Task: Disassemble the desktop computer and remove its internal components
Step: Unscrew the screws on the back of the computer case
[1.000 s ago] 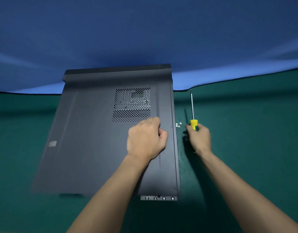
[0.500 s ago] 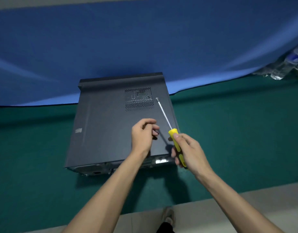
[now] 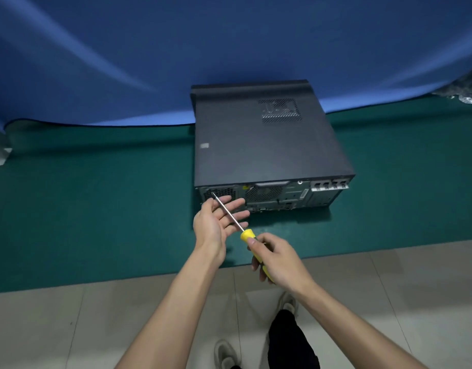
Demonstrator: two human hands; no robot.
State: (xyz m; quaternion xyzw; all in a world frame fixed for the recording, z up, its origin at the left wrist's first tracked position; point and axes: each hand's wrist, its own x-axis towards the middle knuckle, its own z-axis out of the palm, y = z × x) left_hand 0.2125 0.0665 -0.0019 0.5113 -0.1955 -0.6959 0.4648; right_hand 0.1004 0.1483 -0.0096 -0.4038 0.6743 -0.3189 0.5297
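Note:
A dark grey desktop computer case (image 3: 266, 145) lies flat on the green table mat (image 3: 96, 214), its side panel with a vent grille facing up and its rear ports facing me. My right hand (image 3: 280, 258) grips the yellow-and-black handle of a screwdriver (image 3: 249, 235). The thin metal shaft runs up and left, with its tip in front of the case's rear left corner. My left hand (image 3: 216, 219) hovers palm-up with straight fingers just under the shaft, before the rear panel.
A blue cloth backdrop (image 3: 229, 43) hangs behind the table. The mat's near edge runs just under my hands, with grey floor tiles (image 3: 69, 328) and my shoes below. Clear plastic items (image 3: 466, 94) lie at the far right.
The view has pulled back from the table, showing the case's rear panel. My left hand has left the top panel and opened in front of the rear. The screwdriver has swung toward the rear left corner.

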